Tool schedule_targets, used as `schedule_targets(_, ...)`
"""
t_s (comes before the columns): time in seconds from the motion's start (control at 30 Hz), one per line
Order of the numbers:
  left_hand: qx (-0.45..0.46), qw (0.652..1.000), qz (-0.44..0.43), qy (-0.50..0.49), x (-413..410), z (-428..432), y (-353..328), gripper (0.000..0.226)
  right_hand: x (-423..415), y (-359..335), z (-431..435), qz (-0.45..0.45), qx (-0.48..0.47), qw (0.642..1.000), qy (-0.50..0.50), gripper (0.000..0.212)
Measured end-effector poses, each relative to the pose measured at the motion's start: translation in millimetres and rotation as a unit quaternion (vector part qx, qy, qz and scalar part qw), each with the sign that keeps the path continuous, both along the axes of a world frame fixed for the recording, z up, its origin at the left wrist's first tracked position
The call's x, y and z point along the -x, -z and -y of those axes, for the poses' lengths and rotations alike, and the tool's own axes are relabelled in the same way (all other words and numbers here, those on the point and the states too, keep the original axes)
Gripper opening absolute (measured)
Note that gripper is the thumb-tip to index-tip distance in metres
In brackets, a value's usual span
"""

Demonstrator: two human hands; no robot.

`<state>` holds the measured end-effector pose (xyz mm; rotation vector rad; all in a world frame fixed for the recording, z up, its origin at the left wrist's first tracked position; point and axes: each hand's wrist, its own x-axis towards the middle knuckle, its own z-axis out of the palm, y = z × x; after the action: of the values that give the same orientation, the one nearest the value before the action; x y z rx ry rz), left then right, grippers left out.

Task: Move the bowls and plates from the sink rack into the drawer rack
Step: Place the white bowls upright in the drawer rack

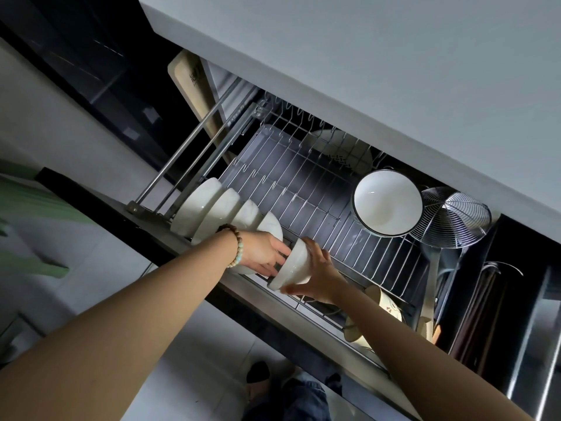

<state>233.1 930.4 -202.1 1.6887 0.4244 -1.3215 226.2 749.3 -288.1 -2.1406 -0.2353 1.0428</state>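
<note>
The pulled-out wire drawer rack (306, 189) lies open below the white countertop. Both hands hold one white bowl (296, 267) on its side at the rack's front rail. My left hand (264, 252), with a bead bracelet on its wrist, grips the bowl's base. My right hand (318, 275) cups its rim and side. A row of white bowls (218, 208) stands on edge along the rack's left front, just behind my left hand. A larger dark-rimmed white bowl (387, 202) sits at the rack's right. A plate (343, 150) stands at the back, partly hidden by wires.
The countertop (394, 71) overhangs the back of the drawer. A wire strainer (453, 220) lies right of the big bowl. A wooden cutting board (194, 95) stands in the left slot. Cups (382, 302) lie by my right forearm. My feet (291, 387) stand on the tiled floor.
</note>
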Motion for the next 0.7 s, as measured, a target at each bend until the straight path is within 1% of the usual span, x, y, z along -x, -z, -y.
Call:
schedule_targets(0.1, -0.007, 1.000, 0.002, 0.003, 0, 1, 1, 0.058, 0, -2, -2, 0.000, 0.006, 1.000, -0.007, 0.112)
schedule_targets(0.2, -0.010, 1.000, 0.009, 0.006, 0, 2, 0, 0.051, 3, -2, 1, -0.003, 0.005, 1.000, -0.001, 0.113)
schedule_targets(0.27, -0.020, 0.999, 0.026, -0.007, 1, 4, -1, 0.044, 6, -4, 4, -0.012, -0.005, 1.000, 0.002, 0.116)
schedule_targets(0.33, -0.036, 0.998, 0.048, -0.032, 1, 7, -5, 0.041, 7, -12, 12, -0.033, -0.024, 0.999, 0.026, 0.118)
schedule_targets(0.4, -0.069, 0.993, 0.090, -0.028, 2, 9, -14, 0.039, 6, -31, 27, -0.047, -0.029, 0.997, 0.058, 0.109)
schedule_targets(0.47, -0.093, 0.986, 0.136, 0.000, 3, 15, -26, 0.040, 7, -61, 50, -0.033, -0.030, 0.995, 0.085, 0.096)
schedule_targets(0.57, -0.116, 0.968, 0.213, 0.060, 4, 38, -49, 0.046, 13, -110, 100, 0.026, -0.022, 0.991, 0.133, 0.080)
schedule_targets(0.63, -0.130, 0.952, 0.253, 0.113, 8, 67, -68, 0.051, 27, -142, 140, 0.064, 0.002, 0.983, 0.171, 0.075)
schedule_targets(0.7, -0.135, 0.928, 0.295, 0.182, 14, 106, -88, 0.057, 48, -172, 183, 0.087, 0.021, 0.974, 0.207, 0.073)
